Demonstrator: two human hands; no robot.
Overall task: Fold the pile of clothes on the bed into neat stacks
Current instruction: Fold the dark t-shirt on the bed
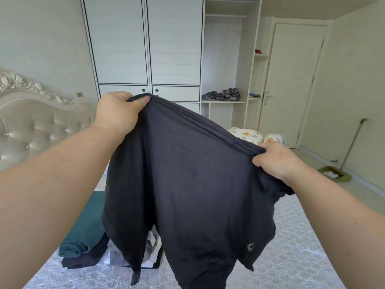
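Holding the dark shorts (187,184) up in the air by the waistband, over the bed (302,247). My left hand (118,113) pinches the waistband at about 11 o'clock, thumb on top, fingers curled behind the cloth. My right hand (277,161) grips the other end at about 3 o'clock, fingers wrapped round the bunched edge. The band runs tilted, left end higher. Legs hang free toward 6 o'clock, small logo (250,246) on the right leg. The rest of the pile (150,253) sits on the bed at 7 o'clock, mostly hidden behind the shorts, beside a teal folded piece (83,232) and a dark garment (87,259). Risks, as I judge them: the right end is bunched, so laying down as is would trap creases; the tilt means the legs will land skewed and the fold edges won't match. The hanging legs could drag across the pile and knock the teal piece loose. I can't see the landing spot behind the cloth.
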